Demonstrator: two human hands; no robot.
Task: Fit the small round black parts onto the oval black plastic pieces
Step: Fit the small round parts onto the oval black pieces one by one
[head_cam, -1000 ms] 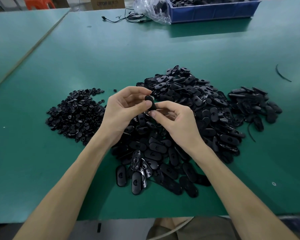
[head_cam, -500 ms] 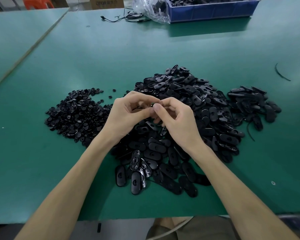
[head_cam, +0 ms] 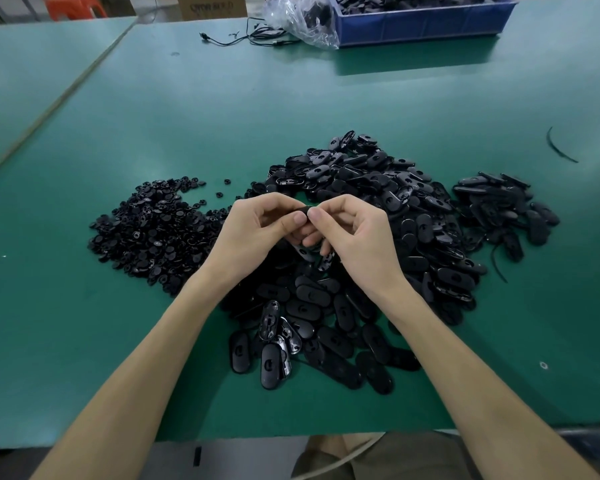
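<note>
Above a big heap of oval black plastic pieces (head_cam: pixel 361 244), my left hand (head_cam: pixel 253 230) and my right hand (head_cam: pixel 357 233) meet thumb to thumb. Both pinch one oval black piece (head_cam: pixel 302 211), of which only a dark edge shows between the fingertips. Whether a small round part sits on it is hidden by the fingers. A pile of small round black parts (head_cam: pixel 153 230) lies on the green table to the left of my left hand. A smaller separate heap of oval pieces (head_cam: pixel 499 209) lies to the right.
A blue bin (head_cam: pixel 423 19) with black parts and a clear plastic bag (head_cam: pixel 302 19) stand at the far edge, beside a black cable (head_cam: pixel 243 38). A thin black strip (head_cam: pixel 558 147) lies at the right. The green table (head_cam: pixel 222 109) ends just below my forearms.
My hands have drawn closer together and dropped slightly toward the heap. The piece that stood out between the fingertips a second ago is now almost covered by both thumbs.
</note>
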